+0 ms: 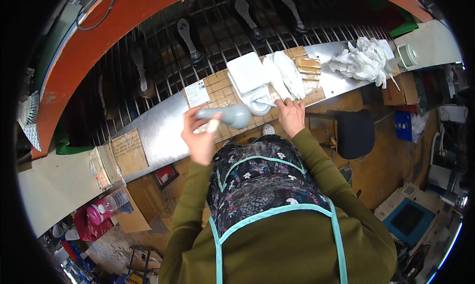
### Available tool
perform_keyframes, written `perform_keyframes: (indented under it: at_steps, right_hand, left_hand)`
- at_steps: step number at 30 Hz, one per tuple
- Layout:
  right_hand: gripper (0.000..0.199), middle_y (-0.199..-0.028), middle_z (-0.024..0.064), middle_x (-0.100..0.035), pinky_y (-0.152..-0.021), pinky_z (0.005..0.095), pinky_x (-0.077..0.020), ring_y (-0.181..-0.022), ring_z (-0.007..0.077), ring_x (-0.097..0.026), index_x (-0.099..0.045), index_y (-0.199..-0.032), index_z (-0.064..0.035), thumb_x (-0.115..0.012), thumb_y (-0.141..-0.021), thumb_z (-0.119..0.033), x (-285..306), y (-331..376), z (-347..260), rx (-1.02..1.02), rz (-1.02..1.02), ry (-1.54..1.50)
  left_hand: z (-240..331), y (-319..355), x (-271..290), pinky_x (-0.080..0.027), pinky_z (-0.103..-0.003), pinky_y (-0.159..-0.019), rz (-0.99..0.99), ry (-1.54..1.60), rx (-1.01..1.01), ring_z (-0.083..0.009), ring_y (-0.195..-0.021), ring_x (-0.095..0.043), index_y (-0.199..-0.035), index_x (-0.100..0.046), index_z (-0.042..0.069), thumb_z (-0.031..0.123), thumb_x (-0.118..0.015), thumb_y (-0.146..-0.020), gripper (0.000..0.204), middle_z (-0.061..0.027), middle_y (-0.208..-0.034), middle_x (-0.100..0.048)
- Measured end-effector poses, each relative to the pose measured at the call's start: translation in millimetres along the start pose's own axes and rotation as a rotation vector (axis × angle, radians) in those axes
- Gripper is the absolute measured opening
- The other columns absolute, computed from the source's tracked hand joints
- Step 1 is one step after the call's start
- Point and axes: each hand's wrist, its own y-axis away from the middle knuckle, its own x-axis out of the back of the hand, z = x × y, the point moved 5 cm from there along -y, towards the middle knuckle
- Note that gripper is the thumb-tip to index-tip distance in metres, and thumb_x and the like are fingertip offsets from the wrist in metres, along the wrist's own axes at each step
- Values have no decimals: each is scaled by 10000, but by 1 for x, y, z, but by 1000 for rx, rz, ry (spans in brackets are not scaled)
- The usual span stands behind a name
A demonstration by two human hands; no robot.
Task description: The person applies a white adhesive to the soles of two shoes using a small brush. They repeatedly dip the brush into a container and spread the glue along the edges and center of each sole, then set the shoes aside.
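My left hand (197,138) is closed round a smooth grey object (231,116), rounded and shaped like a shoe last. It is held above the near edge of the bench and is blurred by motion. A small pale piece (213,124) shows by the thumb. My right hand (292,117) is at the bench's near edge, its fingers curled and pinching the end of a thin white strip (267,103). That strip leads to a round white coil or dish (259,106). Just beyond lie a white square pad (247,72) and long white pieces (288,75).
Cardboard (210,97) covers part of the metal bench (158,128). Yellowish blocks (308,68) and crumpled white material (362,61) lie to the right. Behind is a rack of bars holding several dark shoe shapes (187,39). A black chair (355,134) stands at the right.
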Motion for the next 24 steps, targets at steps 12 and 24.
perform_keyframes:
  at_steps: [12,24]
  right_hand:
    - [360,-1106,98,-578,-875,448,-368,-1099,295,-493,-638,-1154,-150,-664,-796,-126,67,-2,74,64,-21,-173]
    - [178,-949,49,-642,-760,360,-455,-885,215,-582,-722,-953,-75,-721,-776,-93,167,-35,-23,833,-57,-929]
  left_hand:
    - [-3,3,-135,-528,-332,-715,-26,-427,-185,-218,-816,-663,-1032,-607,24,185,-834,-714,423,-116,-907,-659]
    - [73,34,-121,-272,-490,-1088,-185,175,45,-367,-1366,-268,-1527,-54,173,9,-714,-626,1130,-204,-1509,-207]
